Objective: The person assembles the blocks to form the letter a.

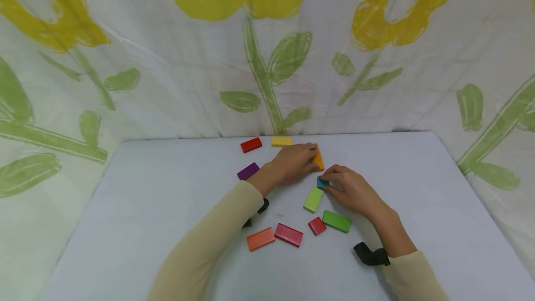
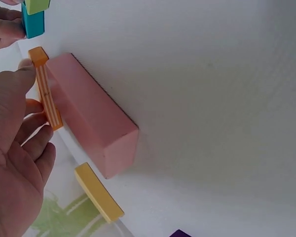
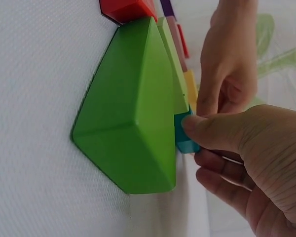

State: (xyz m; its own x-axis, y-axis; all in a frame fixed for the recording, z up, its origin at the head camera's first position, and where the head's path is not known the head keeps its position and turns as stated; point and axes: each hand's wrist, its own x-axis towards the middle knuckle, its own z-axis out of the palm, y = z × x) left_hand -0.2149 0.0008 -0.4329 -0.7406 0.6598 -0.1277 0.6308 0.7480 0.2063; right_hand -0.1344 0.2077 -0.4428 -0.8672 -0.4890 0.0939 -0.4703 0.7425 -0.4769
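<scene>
In the head view my left hand (image 1: 292, 161) grips an orange block (image 1: 319, 159) near the back of the white table. The left wrist view shows thumb and fingers at this block's two ends and stripes along its side. A pink block (image 2: 89, 113) lies beside it, mostly hidden under the hand in the head view. My right hand (image 1: 353, 192) pinches a small blue-teal block (image 1: 322, 183) between thumb and fingers. That block sits at the far end of a light green block (image 1: 313, 199). Close below the right hand lies a green block (image 1: 336, 221).
A yellow block (image 1: 282, 141) and a red block (image 1: 251, 145) lie along the back edge, with a purple block (image 1: 248, 171) nearer. Toward the front are orange-red (image 1: 260, 239), crimson (image 1: 289, 235) and small red (image 1: 317, 225) blocks. Behind the table hangs a flowered cloth (image 1: 175, 82).
</scene>
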